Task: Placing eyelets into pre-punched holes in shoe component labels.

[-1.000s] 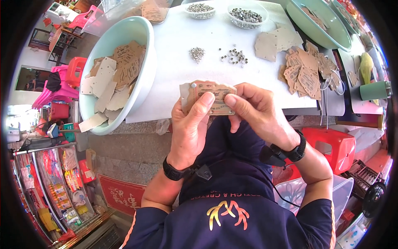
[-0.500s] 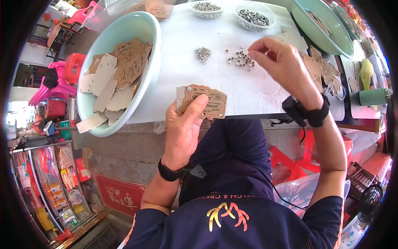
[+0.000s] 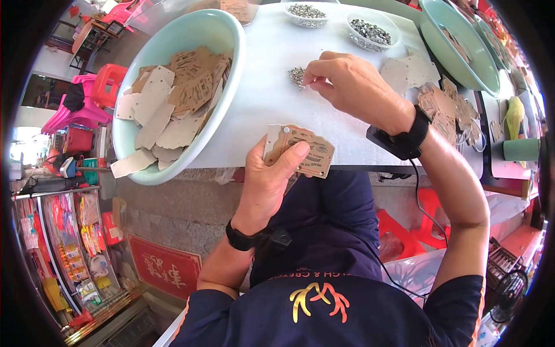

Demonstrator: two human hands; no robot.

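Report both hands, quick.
Left hand: closed, holding a brown printed cardboard piece.
Right hand: at the silver heap of small metal pieces; grip cannot be told.

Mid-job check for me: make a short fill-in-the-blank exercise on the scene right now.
1. The printed card is held by the ____ hand.
2. The tabletop beneath the right hand is coloured ____.
3. Small metal pieces fill ____ round clear bowls.
4. The wrist bands are ____.

Missing words: left; white; two; black.
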